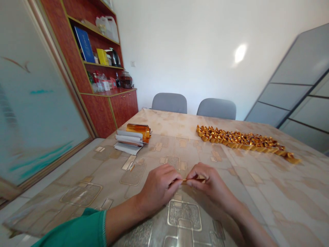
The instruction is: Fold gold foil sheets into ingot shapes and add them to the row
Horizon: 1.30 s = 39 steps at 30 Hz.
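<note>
Between my two hands, just above the table, is a narrow folded strip of gold foil paper (184, 181). My left hand (162, 181) pinches its left end between thumb and fingers. With thumb and forefinger, my right hand (207, 178) grips the other end, and part of the strip shows behind those fingers. Much of the strip is hidden by the fingers. To the far left lies a stack of gold and white paper sheets (137, 133). Rows of folded gold paper pieces (239, 139) lie at the right.
A patterned, glossy cloth covers the table (183, 214). Behind its far edge stand two grey chairs, a left chair (169, 102) and a right chair (217, 108). A red-brown cabinet (99, 109) with shelved bottles and boxes is at the back left.
</note>
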Available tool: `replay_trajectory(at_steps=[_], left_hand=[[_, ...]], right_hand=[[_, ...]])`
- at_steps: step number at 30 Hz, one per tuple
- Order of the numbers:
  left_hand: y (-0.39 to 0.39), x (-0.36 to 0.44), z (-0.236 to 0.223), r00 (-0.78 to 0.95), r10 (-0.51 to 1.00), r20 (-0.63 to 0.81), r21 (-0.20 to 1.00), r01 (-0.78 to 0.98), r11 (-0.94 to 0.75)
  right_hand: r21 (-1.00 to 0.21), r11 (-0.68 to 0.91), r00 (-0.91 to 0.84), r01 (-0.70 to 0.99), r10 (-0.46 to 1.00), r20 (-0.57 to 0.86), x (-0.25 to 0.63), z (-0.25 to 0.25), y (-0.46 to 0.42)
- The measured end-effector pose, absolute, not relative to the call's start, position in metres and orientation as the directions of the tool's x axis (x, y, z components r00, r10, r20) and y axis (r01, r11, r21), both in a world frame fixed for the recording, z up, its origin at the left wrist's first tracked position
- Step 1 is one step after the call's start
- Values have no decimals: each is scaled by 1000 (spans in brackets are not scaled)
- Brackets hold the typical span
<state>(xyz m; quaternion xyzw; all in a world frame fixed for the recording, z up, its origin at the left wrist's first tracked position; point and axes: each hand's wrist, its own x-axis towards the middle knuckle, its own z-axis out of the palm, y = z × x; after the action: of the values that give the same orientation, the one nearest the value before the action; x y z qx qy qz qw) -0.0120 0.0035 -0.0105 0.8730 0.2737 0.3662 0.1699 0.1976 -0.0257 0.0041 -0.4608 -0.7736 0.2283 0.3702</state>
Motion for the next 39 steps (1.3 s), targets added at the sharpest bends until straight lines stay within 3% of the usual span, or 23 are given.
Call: replay_trajectory(at_steps=[3, 7, 10, 13, 21, 25, 31, 39], left_hand=[[5, -9, -11, 500, 756, 424, 705, 342, -621], [11, -4, -11, 378, 911, 162, 956, 170, -241], [14, -1, -11, 313, 943, 109, 993, 18, -121], [12, 0, -10, 310, 942, 126, 992, -39, -120], [9, 1, -10, 367, 920, 137, 989, 7, -151], [8, 2, -12, 339, 925, 170, 985, -27, -171], [1, 5, -11, 398, 907, 141, 989, -24, -143], [7, 2, -15, 504, 861, 61, 998, -16, -62]], right_hand=[[-895, 273, -162, 353, 960, 229, 216, 1, -19], [-985, 156, 155, 76, 974, 166, 228, -4, -16], [-994, 77, 89, -83, 994, 69, 216, -7, -20], [-999, 38, -16, -34, 999, 38, 195, -11, -26], [-981, 182, 21, 69, 983, 184, 191, -4, -32], [-980, 197, -94, 26, 977, 194, 185, 0, -36], [-988, 139, -56, -72, 988, 143, 178, -9, -34], [-943, 278, -108, 182, 959, 262, 186, -12, -37]])
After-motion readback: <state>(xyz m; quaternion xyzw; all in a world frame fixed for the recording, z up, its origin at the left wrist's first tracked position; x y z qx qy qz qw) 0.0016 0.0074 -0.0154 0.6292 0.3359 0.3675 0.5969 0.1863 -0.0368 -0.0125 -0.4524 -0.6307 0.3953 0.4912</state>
